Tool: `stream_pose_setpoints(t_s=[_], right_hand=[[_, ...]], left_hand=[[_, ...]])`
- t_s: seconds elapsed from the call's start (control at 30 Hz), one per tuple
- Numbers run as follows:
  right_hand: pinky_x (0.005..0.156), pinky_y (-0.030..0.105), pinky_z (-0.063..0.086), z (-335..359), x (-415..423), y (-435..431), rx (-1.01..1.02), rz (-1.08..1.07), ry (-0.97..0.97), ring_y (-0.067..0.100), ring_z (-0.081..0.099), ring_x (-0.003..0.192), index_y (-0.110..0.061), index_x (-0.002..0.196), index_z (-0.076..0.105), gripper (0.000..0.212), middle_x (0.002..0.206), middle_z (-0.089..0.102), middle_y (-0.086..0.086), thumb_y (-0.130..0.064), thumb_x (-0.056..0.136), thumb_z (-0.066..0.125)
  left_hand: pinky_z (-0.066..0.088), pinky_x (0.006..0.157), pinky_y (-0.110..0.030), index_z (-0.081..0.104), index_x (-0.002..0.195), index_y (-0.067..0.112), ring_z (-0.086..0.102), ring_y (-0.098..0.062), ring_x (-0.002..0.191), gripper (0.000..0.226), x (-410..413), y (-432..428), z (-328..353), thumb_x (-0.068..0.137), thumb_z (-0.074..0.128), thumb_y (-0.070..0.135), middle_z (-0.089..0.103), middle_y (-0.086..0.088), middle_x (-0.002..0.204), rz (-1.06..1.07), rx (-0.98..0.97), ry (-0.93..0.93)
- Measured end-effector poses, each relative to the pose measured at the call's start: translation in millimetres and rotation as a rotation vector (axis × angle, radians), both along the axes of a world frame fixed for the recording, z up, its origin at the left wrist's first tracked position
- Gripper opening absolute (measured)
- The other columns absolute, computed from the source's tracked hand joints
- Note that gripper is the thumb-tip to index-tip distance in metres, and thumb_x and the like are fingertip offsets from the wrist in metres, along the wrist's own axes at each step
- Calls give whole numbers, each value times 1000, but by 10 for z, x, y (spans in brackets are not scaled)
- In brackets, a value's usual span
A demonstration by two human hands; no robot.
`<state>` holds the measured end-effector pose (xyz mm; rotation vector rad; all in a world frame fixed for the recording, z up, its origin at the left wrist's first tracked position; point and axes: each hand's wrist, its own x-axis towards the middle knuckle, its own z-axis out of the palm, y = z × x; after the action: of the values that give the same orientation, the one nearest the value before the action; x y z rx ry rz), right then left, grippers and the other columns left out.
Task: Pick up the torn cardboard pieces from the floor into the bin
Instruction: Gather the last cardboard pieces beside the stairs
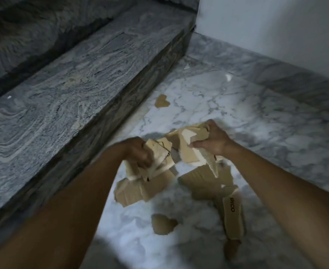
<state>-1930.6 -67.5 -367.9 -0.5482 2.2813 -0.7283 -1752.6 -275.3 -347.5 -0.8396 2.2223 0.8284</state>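
Torn brown cardboard pieces lie scattered on the white marble floor [208, 98]. My left hand [138, 152] grips a bunch of cardboard scraps [159, 156]. Beside it, my right hand [212, 139] grips another bunch of pieces [190, 150], with a jagged strip hanging down. Below the hands lie a large ribbed piece [138, 191], a second big piece [204, 179], a printed strip [232, 214] and a small scrap [162, 224]. One heart-shaped scrap [161, 101] lies farther off. No bin is in view.
A grey veined stone step [66, 90] rises along the left side of the floor. A white wall [276, 30] closes the far right, with a marble skirting below it. Two tiny white scraps [227, 77] lie near the far corner.
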Motion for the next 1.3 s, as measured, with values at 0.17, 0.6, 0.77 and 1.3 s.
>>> stream_pose_setpoints(t_s=[0.17,0.6,0.77,1.3], right_hand=[[71,36,49,223,-338,268,260,244,475,33,64,92,-31,141,23,82,110,63,7,-28,79,76],[71,35,44,-52,-315,423,214,211,641,35,63,98,-15,122,50,35,107,64,13,-11,88,58],[77,33,52,72,-607,374,193,-44,107,31,65,105,-10,121,61,67,117,66,11,-39,66,88],[90,34,45,-268,-825,-2126,29,337,-84,28,47,131,-20,148,37,92,148,44,2,-35,72,87]], left_hand=[[54,88,-37,67,113,22,64,-23,98,54,-821,117,52,65,84,39,66,-2,112,-188,-160,-11],[36,102,-56,34,143,36,50,-33,121,91,-1203,658,-366,60,74,37,51,-6,135,-182,-305,-53],[49,81,-39,44,119,33,58,-28,102,65,-938,605,-226,63,78,41,62,-3,114,-138,-276,122],[43,96,-35,22,149,15,40,-31,134,100,-127,-368,-772,73,81,42,39,-11,147,277,-52,130]])
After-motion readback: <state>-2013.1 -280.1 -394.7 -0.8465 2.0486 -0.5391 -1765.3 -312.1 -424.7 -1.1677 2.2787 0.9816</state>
